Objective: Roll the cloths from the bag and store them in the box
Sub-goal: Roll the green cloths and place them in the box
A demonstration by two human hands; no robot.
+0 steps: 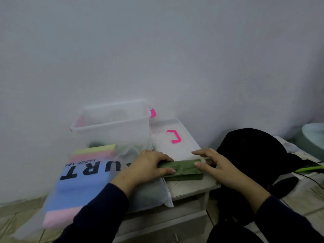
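Head view – step in hand: rolling; the green cloth (180, 168) lies on the small white table (191, 185), already wound into a narrow roll.
Head view – cloth axis: long axis runs left to right, right end tilted slightly away toward the wall.
Head view – left hand (149, 165): fingers curled over the roll's left end, gripping it.
Head view – right hand (216, 165): fingers spread and nearly straight, tips touching the right end.
Head view – box (112, 123): clear, open, behind the bag (98, 174); its lid (172, 137) lies beside it.
Head view – next move: judged, tighten the last turn evenly at both ends, then lift the roll without slackening and carry it up-left into the box.
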